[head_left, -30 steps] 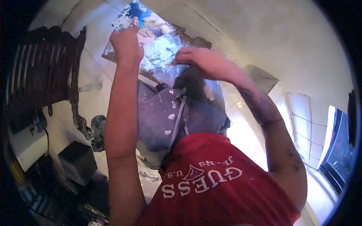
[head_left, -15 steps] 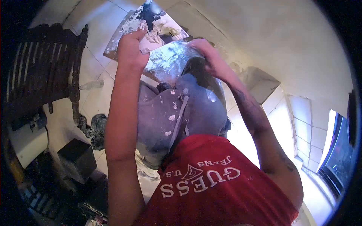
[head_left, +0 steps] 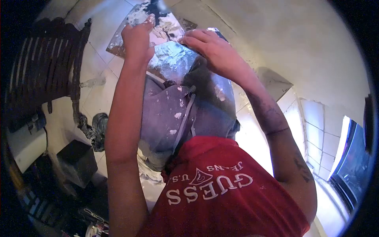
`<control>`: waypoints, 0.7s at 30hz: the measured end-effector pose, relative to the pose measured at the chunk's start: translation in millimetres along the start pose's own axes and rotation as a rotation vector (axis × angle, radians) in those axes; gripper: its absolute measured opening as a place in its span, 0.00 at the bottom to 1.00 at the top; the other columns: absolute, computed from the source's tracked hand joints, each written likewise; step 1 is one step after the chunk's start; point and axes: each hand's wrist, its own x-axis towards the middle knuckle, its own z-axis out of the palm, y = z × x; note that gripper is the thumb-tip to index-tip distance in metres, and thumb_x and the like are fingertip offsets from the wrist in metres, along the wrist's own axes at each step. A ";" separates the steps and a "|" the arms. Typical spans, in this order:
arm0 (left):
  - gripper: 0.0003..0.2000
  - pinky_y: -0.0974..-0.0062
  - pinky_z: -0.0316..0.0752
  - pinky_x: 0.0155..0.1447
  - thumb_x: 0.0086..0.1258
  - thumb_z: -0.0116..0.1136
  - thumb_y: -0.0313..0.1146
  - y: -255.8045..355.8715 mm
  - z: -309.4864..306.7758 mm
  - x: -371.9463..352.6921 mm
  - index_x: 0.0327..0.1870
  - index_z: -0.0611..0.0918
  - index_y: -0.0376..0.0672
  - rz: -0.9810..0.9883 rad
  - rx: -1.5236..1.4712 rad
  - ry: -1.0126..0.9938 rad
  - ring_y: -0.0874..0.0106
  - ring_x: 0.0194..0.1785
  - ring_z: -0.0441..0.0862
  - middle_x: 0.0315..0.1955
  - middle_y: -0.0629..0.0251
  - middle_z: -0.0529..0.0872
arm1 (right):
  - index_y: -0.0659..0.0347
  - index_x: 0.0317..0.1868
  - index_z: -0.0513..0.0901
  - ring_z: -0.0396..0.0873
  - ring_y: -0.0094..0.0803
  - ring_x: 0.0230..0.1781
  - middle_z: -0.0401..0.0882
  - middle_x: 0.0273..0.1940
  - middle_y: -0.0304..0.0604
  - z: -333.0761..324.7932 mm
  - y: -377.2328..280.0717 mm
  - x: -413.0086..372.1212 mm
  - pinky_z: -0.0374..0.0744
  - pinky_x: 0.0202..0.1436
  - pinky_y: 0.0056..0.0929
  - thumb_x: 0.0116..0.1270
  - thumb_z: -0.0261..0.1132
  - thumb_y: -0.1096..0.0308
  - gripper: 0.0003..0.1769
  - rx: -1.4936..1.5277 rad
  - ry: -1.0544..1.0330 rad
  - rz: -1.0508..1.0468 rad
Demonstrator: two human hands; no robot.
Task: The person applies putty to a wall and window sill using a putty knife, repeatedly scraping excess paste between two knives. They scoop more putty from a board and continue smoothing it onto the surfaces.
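Gripping flat glossy panel, left hand, crusty white smears

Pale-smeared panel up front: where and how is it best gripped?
The panel is probably best pinched by its left edge, coming from the left, where the left hand grips. It is flat and straight-edged, and pale smears cover much of its face; the right hand is near its right corner.
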 end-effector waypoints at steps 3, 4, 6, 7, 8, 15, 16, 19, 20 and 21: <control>0.14 0.61 0.77 0.36 0.54 0.52 0.17 6.2 -0.2 5.8 0.43 0.72 0.32 -0.063 -0.089 0.019 0.62 0.35 0.80 0.34 0.57 0.79 | 0.59 0.51 0.72 0.69 0.44 0.53 0.71 0.50 0.46 -8.9 3.1 -13.1 0.66 0.58 0.39 0.49 0.54 0.80 0.24 0.193 -0.148 0.034; 0.15 0.61 0.77 0.36 0.54 0.52 0.17 12.6 4.1 7.0 0.44 0.72 0.33 -0.117 -0.149 0.030 0.63 0.36 0.80 0.34 0.57 0.79 | 0.59 0.51 0.71 0.68 0.44 0.54 0.71 0.51 0.47 -7.5 11.6 -23.0 0.65 0.59 0.37 0.48 0.54 0.82 0.26 0.323 -0.110 0.018; 0.13 0.63 0.76 0.40 0.57 0.51 0.20 6.5 3.2 11.6 0.45 0.73 0.32 -0.089 -0.073 -0.038 0.64 0.38 0.79 0.36 0.56 0.79 | 0.59 0.53 0.70 0.68 0.41 0.56 0.70 0.52 0.47 -13.6 26.5 -36.1 0.64 0.61 0.35 0.45 0.54 0.84 0.30 0.579 0.015 0.069; 0.12 0.64 0.76 0.41 0.58 0.50 0.21 4.3 3.1 12.5 0.44 0.73 0.31 -0.178 -0.187 -0.108 0.64 0.37 0.79 0.37 0.56 0.79 | 0.59 0.53 0.70 0.67 0.40 0.57 0.69 0.53 0.47 -17.8 30.6 -42.6 0.63 0.62 0.34 0.44 0.54 0.85 0.31 0.708 0.107 0.144; 0.12 0.64 0.76 0.43 0.59 0.50 0.22 1.1 3.8 12.0 0.44 0.73 0.30 -0.273 -0.299 -0.179 0.64 0.37 0.79 0.37 0.56 0.79 | 0.59 0.53 0.70 0.66 0.39 0.58 0.69 0.54 0.47 -18.9 32.0 -49.3 0.62 0.63 0.33 0.43 0.54 0.87 0.32 0.839 0.202 0.224; 0.10 0.65 0.75 0.48 0.62 0.47 0.24 -12.8 8.6 12.9 0.42 0.74 0.29 -0.432 -0.329 -0.298 0.61 0.41 0.79 0.37 0.53 0.79 | 0.58 0.55 0.68 0.65 0.42 0.57 0.67 0.52 0.47 6.9 20.7 -17.4 0.63 0.63 0.31 0.40 0.57 0.85 0.35 0.457 0.374 0.127; 0.10 0.64 0.75 0.47 0.62 0.47 0.23 -10.1 7.2 10.5 0.42 0.74 0.28 -0.412 -0.327 -0.261 0.61 0.40 0.79 0.37 0.53 0.79 | 0.57 0.55 0.68 0.65 0.44 0.57 0.67 0.52 0.47 20.4 25.8 -20.6 0.63 0.63 0.32 0.39 0.58 0.85 0.36 0.361 0.352 0.138; 0.10 0.63 0.76 0.45 0.61 0.47 0.22 0.1 7.8 5.6 0.43 0.73 0.28 -0.329 -0.302 -0.214 0.61 0.39 0.79 0.36 0.54 0.78 | 0.58 0.54 0.69 0.64 0.45 0.57 0.66 0.53 0.48 31.2 41.7 -47.2 0.63 0.62 0.34 0.39 0.53 0.88 0.35 0.318 0.137 0.177; 0.10 0.62 0.77 0.44 0.60 0.47 0.21 0.8 10.3 6.4 0.43 0.73 0.28 -0.283 -0.293 -0.233 0.61 0.39 0.80 0.36 0.54 0.78 | 0.58 0.54 0.68 0.64 0.44 0.58 0.66 0.54 0.47 31.5 47.6 -48.6 0.63 0.62 0.34 0.41 0.52 0.89 0.34 0.363 0.088 0.192; 0.10 0.61 0.77 0.43 0.59 0.48 0.20 -1.7 10.0 3.6 0.43 0.73 0.28 -0.247 -0.289 -0.239 0.62 0.39 0.80 0.36 0.54 0.78 | 0.58 0.54 0.69 0.64 0.45 0.58 0.67 0.53 0.47 23.3 47.4 -45.3 0.63 0.62 0.35 0.42 0.53 0.87 0.33 0.343 0.137 0.197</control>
